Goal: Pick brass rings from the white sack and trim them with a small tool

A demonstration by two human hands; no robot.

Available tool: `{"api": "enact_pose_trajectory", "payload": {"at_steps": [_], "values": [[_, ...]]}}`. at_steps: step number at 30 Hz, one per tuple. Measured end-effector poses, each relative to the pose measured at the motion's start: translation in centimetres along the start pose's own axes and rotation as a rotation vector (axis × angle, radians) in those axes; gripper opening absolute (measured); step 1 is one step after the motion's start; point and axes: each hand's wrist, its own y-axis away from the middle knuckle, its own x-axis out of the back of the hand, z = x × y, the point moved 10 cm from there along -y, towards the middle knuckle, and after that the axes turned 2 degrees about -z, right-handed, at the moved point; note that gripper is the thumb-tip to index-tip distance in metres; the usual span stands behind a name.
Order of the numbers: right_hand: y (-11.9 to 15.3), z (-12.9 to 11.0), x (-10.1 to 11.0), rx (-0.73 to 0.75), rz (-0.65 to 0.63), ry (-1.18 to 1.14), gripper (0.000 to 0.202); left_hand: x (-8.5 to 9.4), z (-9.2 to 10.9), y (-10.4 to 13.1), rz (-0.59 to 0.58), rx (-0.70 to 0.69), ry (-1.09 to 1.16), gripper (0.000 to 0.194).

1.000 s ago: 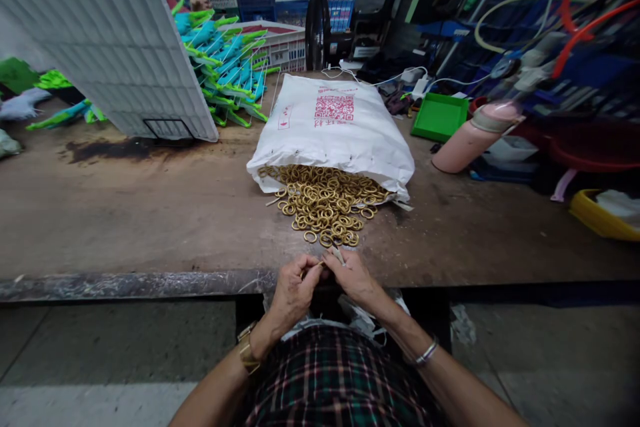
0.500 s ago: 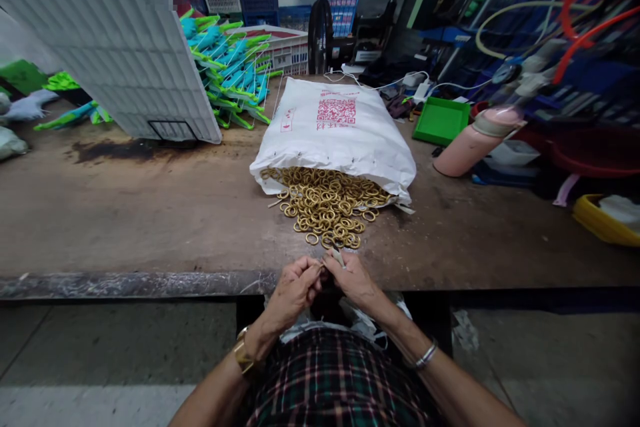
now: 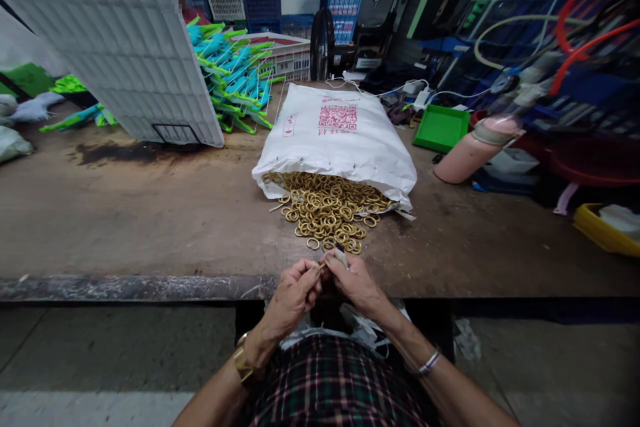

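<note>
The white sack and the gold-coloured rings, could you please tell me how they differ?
The white sack is large; the gold-coloured rings are small. The sack bears red print; the rings look plain. The sack is one bag; the rings are many. Both lie on the table.

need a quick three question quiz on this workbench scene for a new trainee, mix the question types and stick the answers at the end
1. Multiple choice. Seen from the left hand and right hand, the white sack opens: a) away from them; b) straight up; c) toward them.
2. True or false: in the picture, the green tray lies to the right of the sack.
3. Fill in the blank: the pile spilling from the sack is made of gold-coloured ____.

Key: 1. c; 2. true; 3. rings
</note>
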Motion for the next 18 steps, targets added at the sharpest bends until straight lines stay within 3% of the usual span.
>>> {"api": "enact_pose_trajectory", "payload": {"at_steps": [5,12,15,18], "values": [[0.2,-1.7,0.1,0.058,0.023,0.167,0.025,0.1,0.6,0.2,0.036,-0.028,-0.112,0.038],[0.0,-0.4,0.4,0.021,0.032,0.102,0.026,0.0,0.6,0.4,0.026,-0.029,-0.068,0.035],[0.2,-0.8,0.8,0.094,0.058,0.27,0.023,0.3,0.6,0.3,0.046,-0.041,-0.069,0.035],[0.8,-1.5,-0.3,0.196,-0.009,0.542,0.017,0.5,0.8,0.3,0.076,-0.065,-0.103,0.035]]}}
